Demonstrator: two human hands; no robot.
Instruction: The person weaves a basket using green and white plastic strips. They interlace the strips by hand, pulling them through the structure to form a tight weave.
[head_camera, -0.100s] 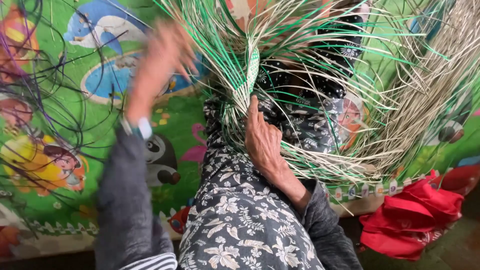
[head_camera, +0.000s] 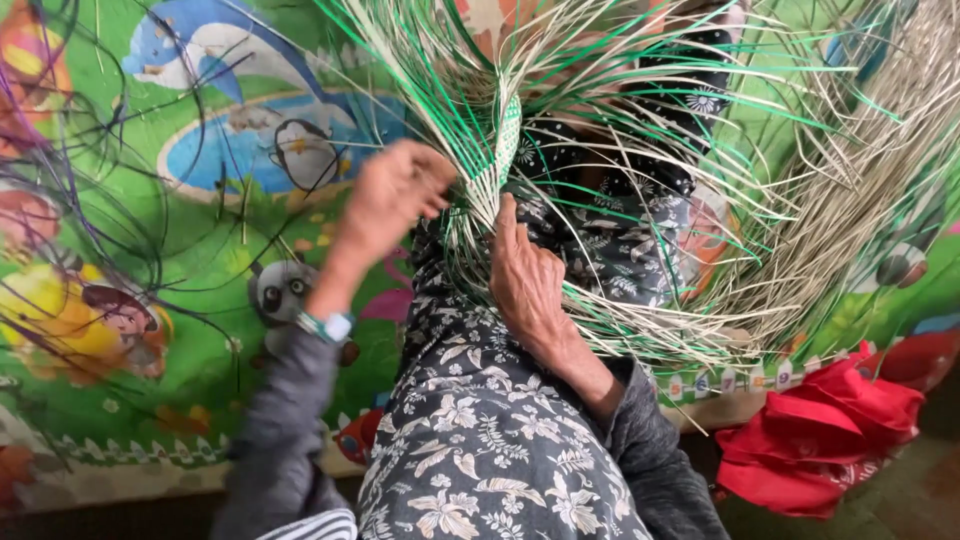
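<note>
We see our left hand (head_camera: 395, 195) in the middle of the frame. Its fingers are curled shut on some of the green and pale straws (head_camera: 470, 190). Our right hand (head_camera: 525, 275) is just beside it. It lies mostly flat, with the fingers pointing up and pressing on the woven strip (head_camera: 507, 135) where the straws meet. The straws fan out to the top and the right. Under them is our flowered lap (head_camera: 480, 420). A bright picture mat (head_camera: 150, 260) lies at the left. A red cloth (head_camera: 820, 435) sits at the lower right.
</note>
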